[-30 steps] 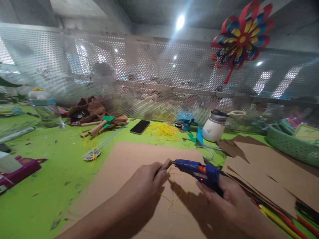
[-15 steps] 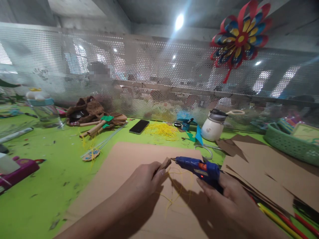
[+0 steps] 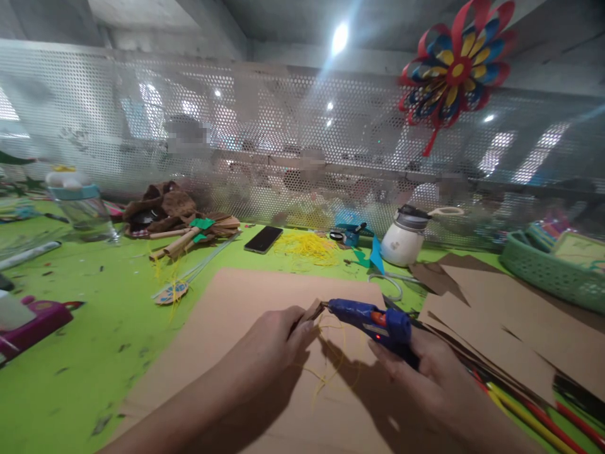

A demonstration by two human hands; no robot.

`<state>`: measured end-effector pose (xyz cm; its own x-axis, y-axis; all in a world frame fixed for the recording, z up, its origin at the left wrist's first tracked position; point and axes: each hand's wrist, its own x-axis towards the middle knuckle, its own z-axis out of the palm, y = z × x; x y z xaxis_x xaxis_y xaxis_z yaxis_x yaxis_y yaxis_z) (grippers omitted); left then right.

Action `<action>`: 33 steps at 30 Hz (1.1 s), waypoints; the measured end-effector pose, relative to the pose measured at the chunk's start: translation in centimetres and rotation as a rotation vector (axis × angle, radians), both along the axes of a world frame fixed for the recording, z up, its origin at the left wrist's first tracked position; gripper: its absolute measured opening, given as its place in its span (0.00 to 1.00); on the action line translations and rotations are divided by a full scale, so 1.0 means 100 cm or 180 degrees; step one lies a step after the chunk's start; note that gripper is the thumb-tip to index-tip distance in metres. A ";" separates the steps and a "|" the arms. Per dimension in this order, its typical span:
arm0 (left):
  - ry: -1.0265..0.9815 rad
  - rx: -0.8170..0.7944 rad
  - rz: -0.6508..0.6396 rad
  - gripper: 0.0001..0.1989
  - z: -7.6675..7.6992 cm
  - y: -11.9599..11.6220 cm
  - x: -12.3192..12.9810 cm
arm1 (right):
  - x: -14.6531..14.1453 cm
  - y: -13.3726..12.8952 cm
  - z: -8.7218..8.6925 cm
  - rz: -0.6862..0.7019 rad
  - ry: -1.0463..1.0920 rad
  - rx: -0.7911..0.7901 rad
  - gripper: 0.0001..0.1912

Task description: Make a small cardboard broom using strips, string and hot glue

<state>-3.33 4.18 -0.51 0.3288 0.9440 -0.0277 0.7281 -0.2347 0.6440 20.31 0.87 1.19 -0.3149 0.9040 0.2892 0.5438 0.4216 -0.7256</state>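
Observation:
Between thumb and fingers, my left hand (image 3: 278,337) pinches a small folded piece of brown cardboard (image 3: 312,312). My right hand (image 3: 425,372) is wrapped round the handle of a blue hot glue gun (image 3: 368,318) with a small red light lit on its side. The gun's nozzle points left and meets the end of the cardboard piece, or sits just beside it. Thin yellow strands (image 3: 326,378) hang below the piece, over a large brown paper sheet (image 3: 227,378). My right fingers are partly hidden by the gun.
A phone (image 3: 263,239), yellow shreds (image 3: 309,248) and a white jug (image 3: 403,238) stand along the back. Rolled-paper sticks (image 3: 182,243) lie left, near a clear bottle (image 3: 80,208). Cardboard sheets (image 3: 491,321) and a green basket (image 3: 553,271) are at right. A purple object (image 3: 35,325) sits far left.
The glue gun has shifted slightly left, its nozzle closer to the end of the cardboard piece. My left hand keeps almost the same place and grip.

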 end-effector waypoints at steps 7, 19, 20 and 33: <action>-0.0079 0.0105 -0.0084 0.18 0.000 0.000 0.000 | -0.005 -0.005 0.003 0.0118 0.0113 0.0025 0.15; -0.0082 -0.0030 -0.0029 0.17 0.005 -0.001 0.001 | 0.000 0.001 0.005 0.0164 0.0008 -0.0025 0.15; -0.0118 -0.0049 -0.0010 0.18 0.006 -0.001 0.001 | -0.001 0.000 0.006 0.0207 0.0007 -0.0036 0.16; -0.0215 0.0147 -0.0199 0.14 -0.004 -0.002 -0.001 | 0.029 0.047 -0.026 -0.1107 -0.0325 0.0670 0.19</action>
